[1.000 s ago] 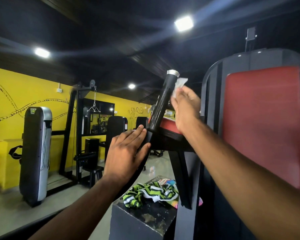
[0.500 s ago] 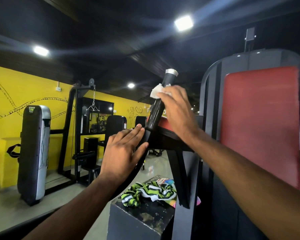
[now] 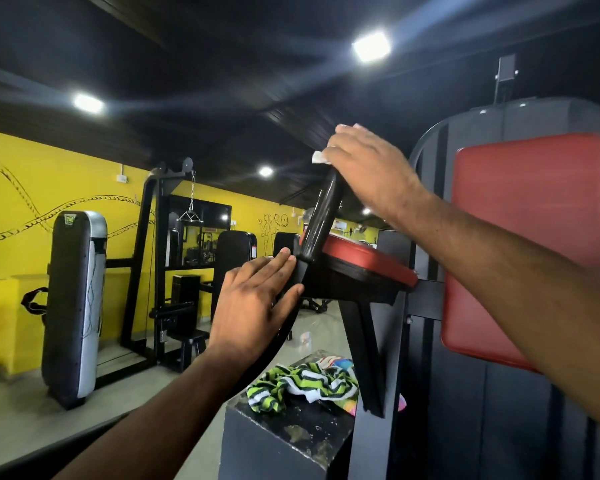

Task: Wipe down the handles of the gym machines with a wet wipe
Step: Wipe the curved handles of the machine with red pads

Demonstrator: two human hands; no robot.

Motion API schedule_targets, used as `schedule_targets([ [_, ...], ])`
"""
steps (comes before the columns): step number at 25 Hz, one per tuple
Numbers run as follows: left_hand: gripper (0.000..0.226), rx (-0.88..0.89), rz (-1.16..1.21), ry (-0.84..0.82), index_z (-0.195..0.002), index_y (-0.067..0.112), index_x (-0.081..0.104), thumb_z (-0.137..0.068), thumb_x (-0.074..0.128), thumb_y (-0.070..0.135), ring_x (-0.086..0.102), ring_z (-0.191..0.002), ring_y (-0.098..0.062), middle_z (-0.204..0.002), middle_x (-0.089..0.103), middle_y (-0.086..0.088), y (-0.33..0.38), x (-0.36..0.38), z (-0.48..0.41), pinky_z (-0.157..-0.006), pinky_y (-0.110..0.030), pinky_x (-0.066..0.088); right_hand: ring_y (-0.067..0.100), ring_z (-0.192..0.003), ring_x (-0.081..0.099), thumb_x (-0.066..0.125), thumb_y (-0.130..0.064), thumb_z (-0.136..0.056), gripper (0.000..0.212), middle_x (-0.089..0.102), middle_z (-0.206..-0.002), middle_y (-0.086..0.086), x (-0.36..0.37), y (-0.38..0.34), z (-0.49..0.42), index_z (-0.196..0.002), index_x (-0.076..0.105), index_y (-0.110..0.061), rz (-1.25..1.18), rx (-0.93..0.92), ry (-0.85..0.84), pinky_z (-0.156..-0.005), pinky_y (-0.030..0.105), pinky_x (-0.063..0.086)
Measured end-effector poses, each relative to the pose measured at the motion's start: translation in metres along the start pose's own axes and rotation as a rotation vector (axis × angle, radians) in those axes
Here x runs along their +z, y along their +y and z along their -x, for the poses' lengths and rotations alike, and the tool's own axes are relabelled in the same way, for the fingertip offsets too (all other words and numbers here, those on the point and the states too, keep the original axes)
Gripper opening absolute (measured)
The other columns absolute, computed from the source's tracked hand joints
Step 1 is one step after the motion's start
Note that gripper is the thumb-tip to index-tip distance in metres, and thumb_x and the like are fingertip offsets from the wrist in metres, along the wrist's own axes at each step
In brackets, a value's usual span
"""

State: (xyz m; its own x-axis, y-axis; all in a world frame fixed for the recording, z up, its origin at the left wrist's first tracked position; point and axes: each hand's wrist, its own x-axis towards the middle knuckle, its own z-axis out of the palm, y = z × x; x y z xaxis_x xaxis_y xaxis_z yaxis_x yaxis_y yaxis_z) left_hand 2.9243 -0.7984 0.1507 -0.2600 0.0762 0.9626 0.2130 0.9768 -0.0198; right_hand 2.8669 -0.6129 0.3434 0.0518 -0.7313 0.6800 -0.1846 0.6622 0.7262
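A black handle (image 3: 321, 216) rises tilted from the machine arm beside a red arm pad (image 3: 364, 259). My right hand (image 3: 368, 171) covers the handle's top end and holds a white wet wipe (image 3: 320, 157) against it; only a corner of the wipe shows past the fingers. My left hand (image 3: 257, 303) lies lower, fingers straight, pressed flat against the black arm just below the handle grip. The handle's silver cap is hidden under my right hand.
A large red back pad (image 3: 527, 244) on the black machine frame fills the right side. A green striped cloth (image 3: 302, 384) lies on a black block (image 3: 278, 445) below. A punching bag (image 3: 73, 306) and a cable machine (image 3: 160, 265) stand along the yellow wall.
My right hand with the wipe has slid up the handle from its upper shaft to cover the top cap. My left hand has stayed on the arm.
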Motion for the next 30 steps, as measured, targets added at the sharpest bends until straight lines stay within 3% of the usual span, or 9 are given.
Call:
schedule_targets([
  [4,0.054,0.008,-0.004,-0.011,-0.138,0.021,0.056,-0.096,0.04,0.051,0.049,-0.124,-0.016,-0.144,0.053,0.008,0.001,0.0,0.0,-0.094,-0.034,0.038,0.032,-0.105,0.058,0.056,-0.007,-0.087,0.018,0.062,-0.102,0.012,-0.008,-0.011,-0.014,-0.1,0.068,-0.008,0.214,0.004,-0.075,-0.109,0.045,0.039],
  [8,0.054,-0.005,-0.02,0.0,-0.138,0.022,0.057,-0.096,0.04,0.052,0.049,-0.125,-0.015,-0.143,0.053,0.009,-0.002,0.0,0.003,-0.094,-0.034,0.039,0.032,-0.116,0.057,0.052,-0.004,-0.086,0.028,0.063,-0.114,0.015,-0.007,-0.036,0.003,-0.108,0.068,-0.004,0.153,0.216,-0.009,-0.095,0.041,0.052],
  [12,0.055,-0.003,-0.014,-0.013,-0.138,0.022,0.056,-0.096,0.04,0.052,0.05,-0.125,-0.017,-0.144,0.052,0.008,-0.003,0.001,0.001,-0.095,-0.035,0.04,0.023,-0.128,0.055,0.062,-0.001,-0.087,0.049,0.055,-0.141,0.009,-0.002,-0.064,0.027,-0.135,0.057,-0.009,-0.333,0.62,0.184,-0.098,0.033,0.05],
  [15,0.054,-0.002,-0.023,-0.005,-0.138,0.021,0.057,-0.096,0.04,0.051,0.05,-0.124,-0.017,-0.143,0.053,0.007,-0.002,0.0,0.002,-0.094,-0.034,0.039,0.016,-0.109,0.066,0.056,-0.004,-0.096,0.035,0.068,-0.124,0.008,0.005,-0.08,0.012,-0.129,0.063,-0.01,-0.828,1.056,0.573,-0.089,0.007,0.046],
  [18,0.055,-0.009,-0.011,-0.007,-0.138,0.022,0.056,-0.096,0.039,0.051,0.047,-0.125,-0.015,-0.143,0.053,0.007,0.001,0.0,0.002,-0.095,-0.032,0.036,0.013,-0.097,0.069,0.055,-0.004,-0.096,0.027,0.073,-0.106,0.003,0.009,-0.081,-0.003,-0.118,0.069,-0.007,-1.285,1.385,0.811,-0.092,0.026,0.054],
  [21,0.054,-0.008,0.002,-0.006,-0.138,0.021,0.056,-0.096,0.039,0.051,0.049,-0.124,-0.015,-0.143,0.053,0.007,0.0,-0.001,-0.001,-0.096,-0.034,0.038,0.007,-0.067,0.067,0.048,0.0,-0.098,0.024,0.068,-0.077,-0.002,0.001,-0.056,-0.008,-0.095,0.068,-0.014,-1.845,1.583,0.659,-0.071,0.027,0.06],
  [23,0.054,-0.012,0.013,-0.02,-0.138,0.022,0.056,-0.096,0.039,0.051,0.048,-0.124,-0.015,-0.144,0.052,0.008,0.0,-0.002,-0.001,-0.096,-0.034,0.038,0.019,-0.069,0.068,0.043,-0.001,-0.099,0.027,0.067,-0.082,0.012,-0.004,-0.046,-0.005,-0.09,0.066,-0.012,-2.161,1.538,0.539,-0.072,0.033,0.058],
  [26,0.054,-0.01,0.005,-0.019,-0.138,0.022,0.056,-0.096,0.039,0.05,0.049,-0.124,-0.015,-0.145,0.051,0.008,0.001,-0.003,0.0,-0.095,-0.034,0.038,0.025,-0.084,0.071,0.043,-0.013,-0.103,0.026,0.069,-0.103,0.018,0.004,-0.049,-0.003,-0.105,0.065,-0.001,-2.364,1.43,0.345,-0.085,0.038,0.056],
  [30,0.053,-0.009,-0.01,-0.013,-0.137,0.023,0.058,-0.096,0.04,0.05,0.049,-0.123,-0.015,-0.143,0.053,0.009,0.001,-0.002,0.003,-0.093,-0.034,0.039,0.024,-0.085,0.07,0.037,-0.015,-0.104,0.034,0.069,-0.103,0.015,0.012,-0.043,-0.008,-0.118,0.063,0.002,-2.441,1.392,0.318,-0.085,0.034,0.055],
])
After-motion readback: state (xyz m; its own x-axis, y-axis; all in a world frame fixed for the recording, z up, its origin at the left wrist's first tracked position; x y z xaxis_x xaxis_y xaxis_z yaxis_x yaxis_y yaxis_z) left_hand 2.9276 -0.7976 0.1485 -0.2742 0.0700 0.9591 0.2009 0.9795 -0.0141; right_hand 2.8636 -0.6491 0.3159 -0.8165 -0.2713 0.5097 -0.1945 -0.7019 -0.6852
